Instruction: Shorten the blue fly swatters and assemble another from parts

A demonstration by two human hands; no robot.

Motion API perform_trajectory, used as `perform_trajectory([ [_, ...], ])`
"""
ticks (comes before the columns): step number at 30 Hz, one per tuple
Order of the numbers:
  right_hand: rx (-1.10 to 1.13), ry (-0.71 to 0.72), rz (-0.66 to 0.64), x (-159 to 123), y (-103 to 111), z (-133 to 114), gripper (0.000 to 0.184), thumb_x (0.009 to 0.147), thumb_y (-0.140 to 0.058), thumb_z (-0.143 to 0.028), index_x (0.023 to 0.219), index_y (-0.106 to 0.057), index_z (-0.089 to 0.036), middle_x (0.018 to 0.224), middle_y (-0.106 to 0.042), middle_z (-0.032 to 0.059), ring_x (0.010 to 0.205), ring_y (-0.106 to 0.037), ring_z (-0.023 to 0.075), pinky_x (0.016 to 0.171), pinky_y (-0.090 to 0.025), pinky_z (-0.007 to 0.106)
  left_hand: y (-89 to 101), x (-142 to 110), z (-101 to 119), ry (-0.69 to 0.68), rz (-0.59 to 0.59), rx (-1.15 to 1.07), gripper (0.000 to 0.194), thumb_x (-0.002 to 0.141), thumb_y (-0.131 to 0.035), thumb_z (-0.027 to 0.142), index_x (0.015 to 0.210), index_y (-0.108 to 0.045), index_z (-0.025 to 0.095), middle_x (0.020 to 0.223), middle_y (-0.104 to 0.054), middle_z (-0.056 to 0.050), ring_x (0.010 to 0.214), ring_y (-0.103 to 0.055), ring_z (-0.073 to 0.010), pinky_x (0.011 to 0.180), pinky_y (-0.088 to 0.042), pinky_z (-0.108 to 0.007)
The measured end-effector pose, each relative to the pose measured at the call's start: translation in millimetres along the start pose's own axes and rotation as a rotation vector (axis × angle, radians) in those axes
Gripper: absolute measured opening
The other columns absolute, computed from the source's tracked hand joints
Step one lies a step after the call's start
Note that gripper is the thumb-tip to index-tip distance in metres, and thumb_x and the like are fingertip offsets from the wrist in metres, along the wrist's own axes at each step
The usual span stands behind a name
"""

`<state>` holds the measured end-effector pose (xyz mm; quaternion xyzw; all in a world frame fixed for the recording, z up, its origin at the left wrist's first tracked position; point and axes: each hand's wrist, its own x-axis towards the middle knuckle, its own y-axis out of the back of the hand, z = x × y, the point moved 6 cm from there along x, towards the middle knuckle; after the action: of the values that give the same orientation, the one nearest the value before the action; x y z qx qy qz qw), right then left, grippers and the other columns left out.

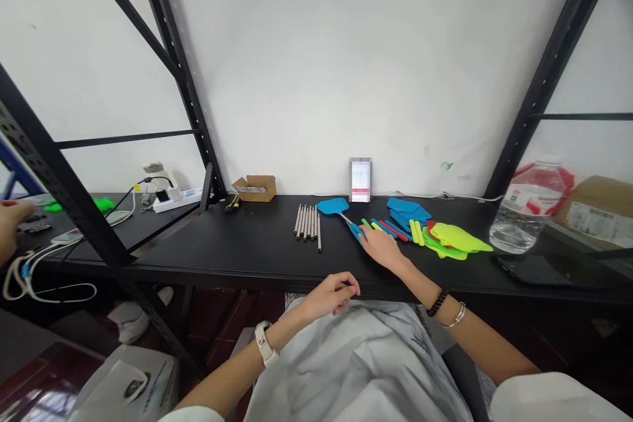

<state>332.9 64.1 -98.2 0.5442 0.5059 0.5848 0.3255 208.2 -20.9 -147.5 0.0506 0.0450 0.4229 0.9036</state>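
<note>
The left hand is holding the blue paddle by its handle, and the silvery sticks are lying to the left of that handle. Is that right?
Not quite: the head view shows that the right hand is holding the blue paddle by its handle. The silvery sticks do lie to the left of that handle.

No lettering can be made out. Print too small or blurred to read stands on the red-and-white label of the bottle, the carton, the larger box, the power strip and the screen. The white package bears a dark oval mark, likewise illegible.
</note>
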Motion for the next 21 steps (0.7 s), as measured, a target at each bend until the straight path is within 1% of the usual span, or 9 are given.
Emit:
perform_trajectory([
  [3, -0.004, -0.019, 0.025, -0.1, 3.7, 0.8, 0.032, 0.092, -0.028, -0.026, 0.116, -0.046, -0.015, 0.091, -0.062, 0.0117, 0.082, -0.06, 0.0242, 0.06, -0.036, 0.027, 0.1, 0.7, -0.7, 0.007, 0.002, -0.021, 0.019, 0.078, -0.048, 0.034, 0.078, -0.048, 0.015, 0.043, -0.03, 0.009, 0.036, -0.028, -0.0043, 0.041, -0.025, -0.019],
  [7, 0.014, -0.044, 0.071, 1.2, 8.4, 3.3, 0.034, 0.093, -0.027, -0.027, 0.12, -0.044, -0.015, 0.093, -0.063, 0.0101, 0.083, -0.06, 0.0234, 0.06, -0.035, 0.027, 0.0, 1.0, -1.5, 0.019, 0.002, -0.07, 0.016, 0.077, -0.049, 0.031, 0.078, -0.049, 0.015, 0.044, -0.028, 0.01, 0.036, -0.026, -0.0039, 0.04, -0.024, -0.019],
  [10, 0.075, -0.048, 0.158, 1.2, 14.7, 4.2, 0.035, 0.093, -0.027, -0.027, 0.122, -0.043, -0.016, 0.092, -0.064, 0.0089, 0.082, -0.06, 0.0216, 0.061, -0.035, 0.026, -2.3, -1.6, 0.6, 0.043, -0.023, -0.143, 0.014, 0.076, -0.05, 0.029, 0.077, -0.048, 0.015, 0.044, -0.027, 0.01, 0.037, -0.024, -0.0036, 0.04, -0.024, -0.019],
  [12, 0.114, -0.05, 0.222, 0.3, 19.6, 4.4, 0.036, 0.093, -0.026, -0.028, 0.124, -0.042, -0.016, 0.093, -0.064, 0.0083, 0.083, -0.06, 0.0208, 0.062, -0.036, 0.025, -5.7, -5.8, 7.4, 0.044, -0.043, -0.192, 0.014, 0.077, -0.05, 0.029, 0.078, -0.049, 0.015, 0.046, -0.027, 0.01, 0.038, -0.024, -0.0036, 0.041, -0.023, -0.019],
  [14, 0.135, -0.06, 0.268, -1.0, 23.4, 4.9, 0.037, 0.094, -0.025, -0.029, 0.125, -0.04, -0.017, 0.095, -0.064, 0.0077, 0.082, -0.06, 0.0205, 0.063, -0.036, 0.025, -11.2, -12.4, 21.9, 0.013, -0.062, -0.231, 0.015, 0.079, -0.051, 0.03, 0.08, -0.05, 0.015, 0.047, -0.027, 0.009, 0.039, -0.024, -0.0037, 0.041, -0.023, -0.019],
  [17, 0.149, -0.047, 0.276, -1.7, 24.2, 4.3, 0.038, 0.093, -0.025, -0.03, 0.123, -0.044, -0.017, 0.093, -0.064, 0.007, 0.081, -0.06, 0.0203, 0.064, -0.037, 0.025, -25.6, -28.4, 58.7, -0.084, -0.115, -0.311, 0.017, 0.08, -0.052, 0.03, 0.087, -0.053, 0.014, 0.047, -0.026, 0.009, 0.039, -0.025, -0.0038, 0.043, -0.023, -0.02],
  [18, 0.151, -0.035, 0.267, -1.6, 23.3, 3.7, 0.037, 0.093, -0.025, -0.031, 0.122, -0.045, -0.018, 0.092, -0.065, 0.0066, 0.081, -0.06, 0.0201, 0.064, -0.037, 0.025, -31.8, -35.6, 73.0, -0.112, -0.145, -0.353, 0.019, 0.079, -0.053, 0.03, 0.089, -0.054, 0.014, 0.047, -0.026, 0.009, 0.039, -0.025, -0.004, 0.043, -0.023, -0.021],
  [21, 0.141, -0.012, 0.241, -1.3, 19.5, 2.7, 0.034, 0.092, -0.029, -0.031, 0.118, -0.049, -0.02, 0.087, -0.065, 0.0053, 0.08, -0.06, 0.0197, 0.064, -0.036, 0.025, -52.0, -63.1, 109.7, -0.132, -0.288, -0.509, 0.023, 0.076, -0.058, 0.032, 0.092, -0.056, 0.015, 0.044, -0.026, 0.009, 0.038, -0.023, -0.004, 0.041, -0.02, -0.02],
])
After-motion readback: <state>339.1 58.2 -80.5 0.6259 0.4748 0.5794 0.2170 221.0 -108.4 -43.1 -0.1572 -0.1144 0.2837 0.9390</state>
